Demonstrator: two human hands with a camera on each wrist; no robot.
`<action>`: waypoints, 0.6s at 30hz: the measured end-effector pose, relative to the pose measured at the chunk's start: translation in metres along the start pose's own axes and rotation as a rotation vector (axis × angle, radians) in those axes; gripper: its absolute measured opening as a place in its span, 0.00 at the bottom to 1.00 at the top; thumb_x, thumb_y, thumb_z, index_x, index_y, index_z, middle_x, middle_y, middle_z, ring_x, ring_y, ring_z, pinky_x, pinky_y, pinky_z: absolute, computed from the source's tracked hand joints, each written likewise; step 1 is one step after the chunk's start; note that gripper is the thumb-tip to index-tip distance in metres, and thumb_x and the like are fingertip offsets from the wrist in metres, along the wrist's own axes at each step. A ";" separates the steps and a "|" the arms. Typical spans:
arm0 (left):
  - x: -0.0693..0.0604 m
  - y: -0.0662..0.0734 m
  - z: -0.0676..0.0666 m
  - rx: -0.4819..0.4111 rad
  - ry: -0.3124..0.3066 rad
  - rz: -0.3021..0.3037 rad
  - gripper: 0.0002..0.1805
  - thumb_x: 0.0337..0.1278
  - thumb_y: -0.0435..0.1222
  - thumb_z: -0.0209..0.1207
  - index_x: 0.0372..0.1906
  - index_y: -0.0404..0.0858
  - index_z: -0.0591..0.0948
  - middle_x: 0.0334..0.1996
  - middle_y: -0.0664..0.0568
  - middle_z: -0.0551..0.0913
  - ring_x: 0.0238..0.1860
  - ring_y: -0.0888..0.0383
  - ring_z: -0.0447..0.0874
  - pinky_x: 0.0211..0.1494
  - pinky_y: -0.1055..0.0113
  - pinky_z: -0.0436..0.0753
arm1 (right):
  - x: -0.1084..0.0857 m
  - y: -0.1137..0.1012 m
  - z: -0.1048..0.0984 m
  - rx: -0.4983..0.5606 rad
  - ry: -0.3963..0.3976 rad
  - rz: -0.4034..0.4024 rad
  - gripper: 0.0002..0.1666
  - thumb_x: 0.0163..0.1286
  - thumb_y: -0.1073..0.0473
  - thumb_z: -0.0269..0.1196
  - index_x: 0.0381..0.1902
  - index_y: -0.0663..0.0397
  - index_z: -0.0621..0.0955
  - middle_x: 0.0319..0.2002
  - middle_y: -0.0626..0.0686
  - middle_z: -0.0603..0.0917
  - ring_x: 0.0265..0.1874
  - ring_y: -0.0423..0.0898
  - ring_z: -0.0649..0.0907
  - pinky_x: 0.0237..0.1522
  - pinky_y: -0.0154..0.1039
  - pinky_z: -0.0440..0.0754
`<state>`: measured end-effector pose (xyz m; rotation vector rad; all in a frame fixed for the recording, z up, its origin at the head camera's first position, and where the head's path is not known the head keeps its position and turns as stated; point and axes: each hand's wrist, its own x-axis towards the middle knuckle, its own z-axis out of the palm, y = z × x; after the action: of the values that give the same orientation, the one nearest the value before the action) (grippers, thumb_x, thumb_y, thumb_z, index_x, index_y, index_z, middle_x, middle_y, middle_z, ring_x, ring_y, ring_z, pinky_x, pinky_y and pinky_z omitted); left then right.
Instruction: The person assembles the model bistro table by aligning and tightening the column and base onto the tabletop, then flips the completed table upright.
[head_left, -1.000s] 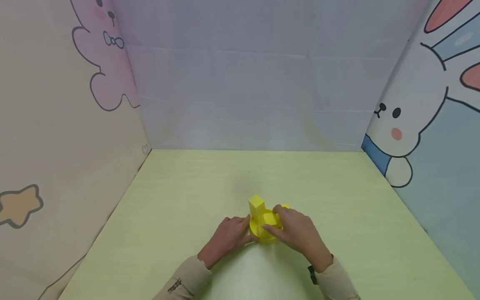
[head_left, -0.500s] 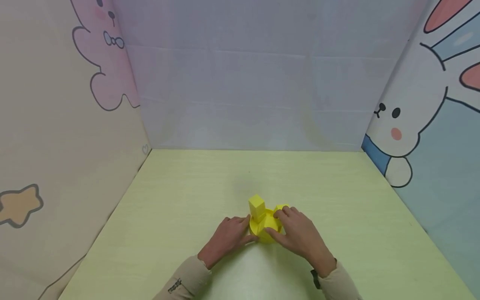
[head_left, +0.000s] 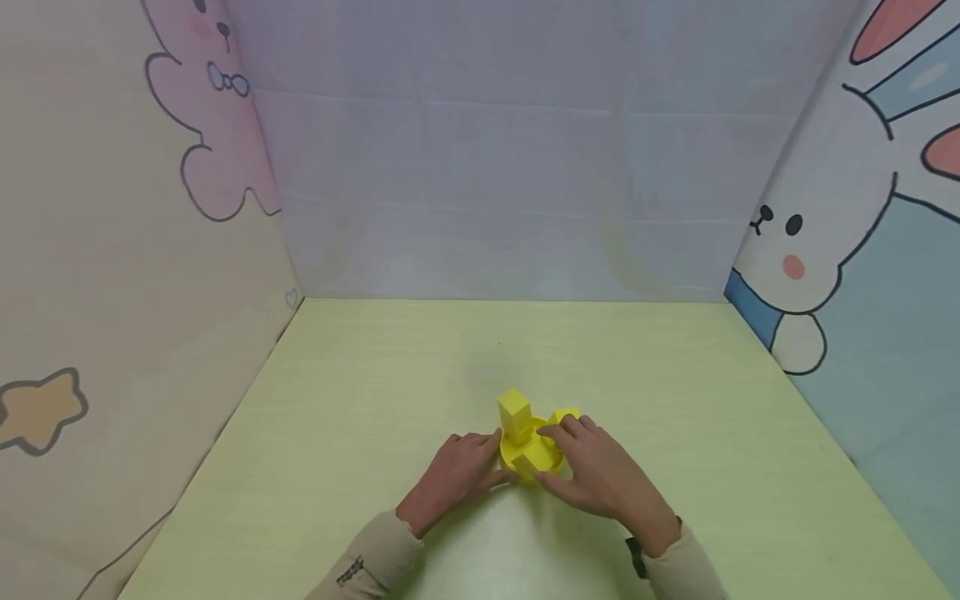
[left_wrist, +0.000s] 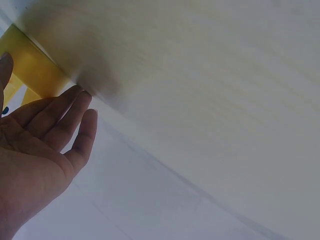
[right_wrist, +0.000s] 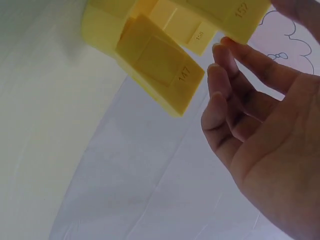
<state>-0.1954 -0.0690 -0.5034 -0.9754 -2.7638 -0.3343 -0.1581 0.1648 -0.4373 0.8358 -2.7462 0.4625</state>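
Observation:
A round yellow container (head_left: 507,458) stands on the table. My left hand (head_left: 456,473) holds its left side, thumb at the front and fingers along the wall; the left wrist view shows these fingers against the yellow wall (left_wrist: 35,62). A yellow block (head_left: 514,414) rises upright at the container's back left. My right hand (head_left: 603,471) pinches another yellow block (head_left: 538,458) over the front of the container, between thumb and index finger. In the right wrist view this block (right_wrist: 220,12) is stamped 152. A tilted block (right_wrist: 160,65) stamped 147 leans outward at the right rim.
The pale green table (head_left: 390,375) spreads around the hands. A plain wall (head_left: 487,192) closes the back. Side walls with cartoon figures, a pink animal (head_left: 225,158) and a rabbit (head_left: 817,242), flank the table.
My right hand has shifted slightly toward the front right, and the pinched block has turned and come nearer the container's front. The left hand has stayed put.

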 end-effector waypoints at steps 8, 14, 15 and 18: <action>-0.001 0.000 -0.001 -0.001 0.002 -0.006 0.28 0.65 0.57 0.65 0.55 0.39 0.81 0.35 0.52 0.88 0.38 0.56 0.87 0.39 0.60 0.81 | 0.004 -0.013 0.017 -0.078 0.029 0.146 0.36 0.66 0.28 0.65 0.41 0.57 0.81 0.30 0.46 0.75 0.33 0.47 0.73 0.35 0.42 0.72; 0.000 -0.001 0.002 0.030 0.015 0.011 0.30 0.64 0.57 0.66 0.58 0.38 0.80 0.38 0.51 0.89 0.42 0.56 0.88 0.41 0.58 0.82 | 0.002 -0.015 0.013 0.029 -0.014 0.091 0.32 0.66 0.36 0.69 0.54 0.55 0.82 0.44 0.50 0.83 0.42 0.49 0.77 0.43 0.47 0.74; 0.000 -0.002 0.002 0.031 0.020 0.012 0.30 0.64 0.56 0.67 0.58 0.38 0.81 0.39 0.51 0.89 0.43 0.56 0.88 0.41 0.59 0.82 | 0.001 -0.013 0.011 0.049 -0.024 0.058 0.30 0.66 0.39 0.69 0.55 0.54 0.82 0.45 0.49 0.83 0.42 0.48 0.76 0.43 0.47 0.73; -0.001 -0.002 0.003 0.028 0.029 0.015 0.29 0.63 0.55 0.68 0.58 0.39 0.80 0.39 0.51 0.89 0.43 0.56 0.88 0.41 0.59 0.82 | 0.000 -0.009 0.007 0.086 -0.038 -0.020 0.24 0.67 0.48 0.71 0.56 0.54 0.84 0.41 0.46 0.79 0.40 0.46 0.74 0.40 0.42 0.71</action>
<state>-0.1964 -0.0703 -0.5065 -0.9764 -2.7259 -0.3049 -0.1540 0.1547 -0.4420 0.8998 -2.7668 0.5697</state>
